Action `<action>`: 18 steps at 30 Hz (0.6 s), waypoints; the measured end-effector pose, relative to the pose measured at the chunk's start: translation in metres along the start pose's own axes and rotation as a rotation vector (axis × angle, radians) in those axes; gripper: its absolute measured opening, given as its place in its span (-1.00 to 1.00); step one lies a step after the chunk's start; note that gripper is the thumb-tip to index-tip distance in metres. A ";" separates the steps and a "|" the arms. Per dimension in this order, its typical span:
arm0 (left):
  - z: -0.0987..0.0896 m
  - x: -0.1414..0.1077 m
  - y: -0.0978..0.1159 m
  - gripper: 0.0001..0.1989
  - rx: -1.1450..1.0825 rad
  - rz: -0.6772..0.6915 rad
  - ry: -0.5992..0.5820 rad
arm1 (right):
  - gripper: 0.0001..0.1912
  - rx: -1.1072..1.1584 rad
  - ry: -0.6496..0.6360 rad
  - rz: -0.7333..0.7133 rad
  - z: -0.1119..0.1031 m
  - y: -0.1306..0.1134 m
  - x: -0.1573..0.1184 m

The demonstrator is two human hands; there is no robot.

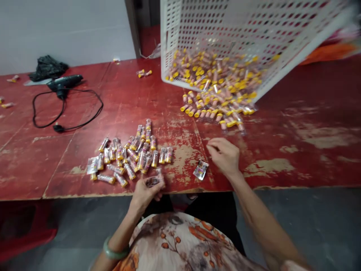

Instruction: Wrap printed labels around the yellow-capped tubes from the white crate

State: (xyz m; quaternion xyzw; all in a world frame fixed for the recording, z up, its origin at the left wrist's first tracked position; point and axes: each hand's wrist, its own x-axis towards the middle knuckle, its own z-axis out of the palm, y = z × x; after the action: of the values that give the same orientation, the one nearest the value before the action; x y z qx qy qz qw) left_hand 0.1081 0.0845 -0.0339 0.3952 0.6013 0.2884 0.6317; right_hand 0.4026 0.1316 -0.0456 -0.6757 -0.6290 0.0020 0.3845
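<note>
My left hand (148, 190) is at the table's front edge, its fingers curled round something small, clear and dark that I cannot make out well. Several wrapped tubes with yellow caps (141, 159) lie in a loose pile just beyond it. To the right, my right hand (225, 155) rests over the table with its fingers bent together; whatever they may hold is hidden. A small silvery packet (201, 169) lies flat to the left of that hand. Farther off, many pink tubes with yellow caps (216, 107) spill from a tipped white basket (166, 45).
On the red table (84, 146), a black heat gun (64, 82) with a looped cable and plug lies at the left, beside a crumpled black bag (48, 67). A few loose tubes (144, 73) lie near the back. A red stool (36, 233) stands below left.
</note>
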 end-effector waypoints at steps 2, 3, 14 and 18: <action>-0.011 0.011 -0.006 -0.65 0.155 0.069 0.092 | -0.82 -0.146 0.053 0.130 0.002 0.044 0.035; -0.016 0.016 -0.008 -0.64 0.195 0.108 0.150 | -0.80 -0.208 0.078 0.192 0.002 0.064 0.051; -0.026 0.006 0.002 -0.71 0.004 0.503 0.693 | -0.45 -0.468 0.034 0.646 0.004 0.139 0.086; -0.016 0.001 0.015 -0.71 -0.365 0.361 0.506 | -0.58 -0.527 0.138 0.741 -0.025 0.152 0.067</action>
State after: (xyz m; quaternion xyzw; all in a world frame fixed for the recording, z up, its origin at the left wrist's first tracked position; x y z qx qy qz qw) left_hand 0.0943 0.0955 -0.0212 0.2919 0.5976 0.5868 0.4618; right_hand 0.5579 0.1890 -0.0752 -0.9283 -0.2969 -0.0657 0.2139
